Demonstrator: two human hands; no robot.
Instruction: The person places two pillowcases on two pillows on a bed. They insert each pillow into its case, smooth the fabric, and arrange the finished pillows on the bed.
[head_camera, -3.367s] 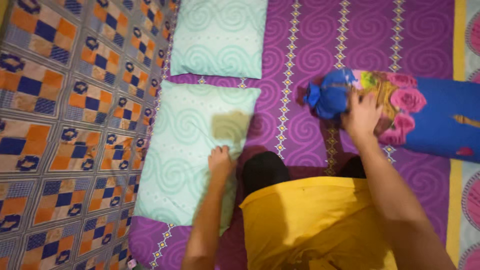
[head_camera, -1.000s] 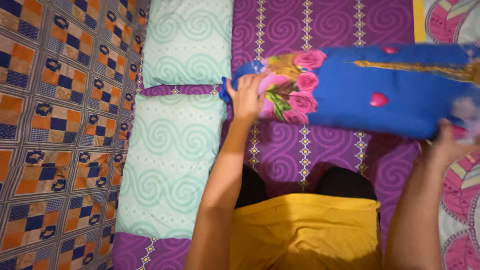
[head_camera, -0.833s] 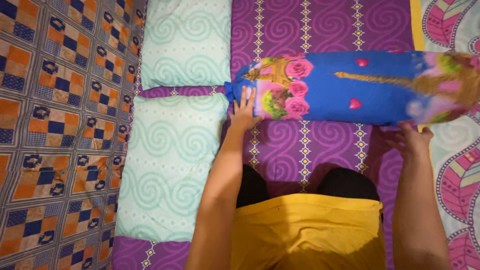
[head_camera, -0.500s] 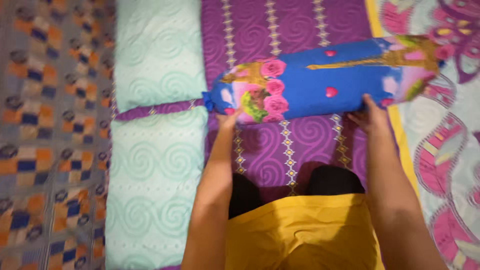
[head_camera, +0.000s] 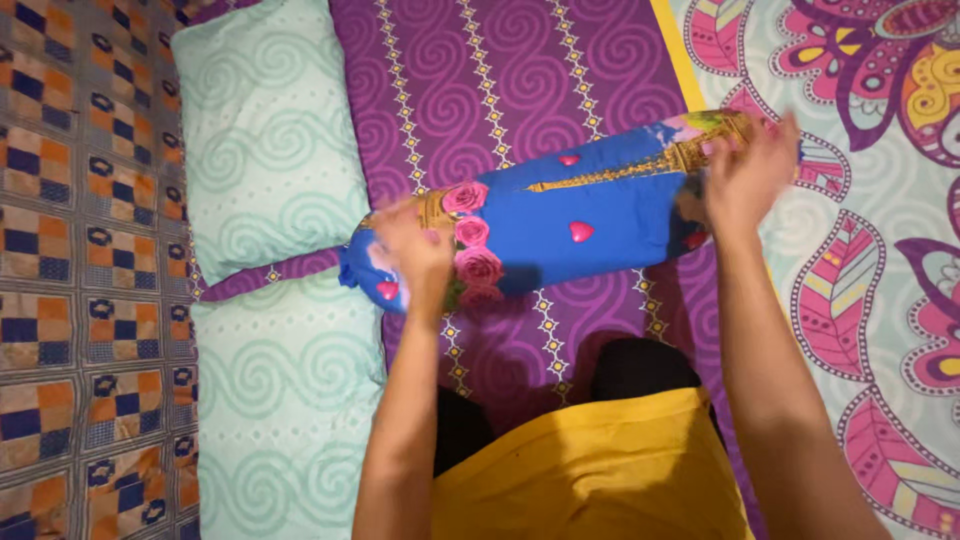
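Note:
A long blue bolster pillow (head_camera: 570, 215) printed with pink roses, hearts and a tower lies slanted across the purple swirl-patterned bedsheet (head_camera: 520, 80). My left hand (head_camera: 412, 250) rests on its left, tied-off end, fingers spread over the rose print. My right hand (head_camera: 748, 175) presses on its right end near the yellow border of the sheet. Both hands lie on top of the bolster. My yellow shirt (head_camera: 590, 470) fills the lower middle.
Two pale green pillows sit at the left, one at the upper left (head_camera: 265, 140) and one at the lower left (head_camera: 285, 400). A checked orange and blue cloth (head_camera: 80, 260) runs along the far left. A white cloth with pink and purple leaf shapes (head_camera: 880, 250) lies at the right.
The bolster came over from the right and now lies tilted, its left end near the gap between the green pillows. Both hands went from under its near edge onto its two ends.

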